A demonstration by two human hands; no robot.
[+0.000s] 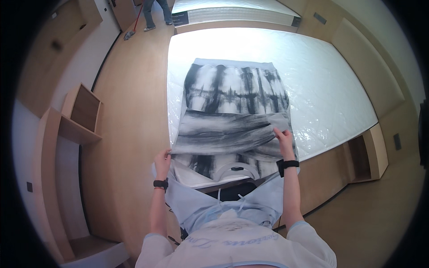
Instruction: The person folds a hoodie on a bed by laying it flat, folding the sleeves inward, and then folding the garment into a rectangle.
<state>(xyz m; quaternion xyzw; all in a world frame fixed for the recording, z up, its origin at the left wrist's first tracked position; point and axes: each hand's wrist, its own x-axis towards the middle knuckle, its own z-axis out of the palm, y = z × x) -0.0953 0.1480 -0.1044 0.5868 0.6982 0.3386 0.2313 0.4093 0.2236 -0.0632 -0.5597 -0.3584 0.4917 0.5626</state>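
Note:
A black-and-white tie-dye sweatshirt (234, 88) lies flat on a plastic-wrapped mattress (321, 83), its pale hem away from me and its grey collar (223, 171) close to my lap. One sleeve (221, 134) is laid across the body, with its light cuff (279, 121) at the right side. My right hand (284, 135) pinches the sleeve beside that cuff. At the opposite edge, my left hand (163, 160) grips the sweatshirt's fabric between thumb and fingers. The other sleeve is mostly hidden under the folded layer.
Beyond the mattress stands another wrapped mattress (234, 20) on a wooden base. A person (157, 13) holds a red-handled mop (130, 35) on the wooden floor at the far left. Wooden shelving (50, 167) lines the left wall; a bedside cabinet (372, 154) adjoins the bed at right.

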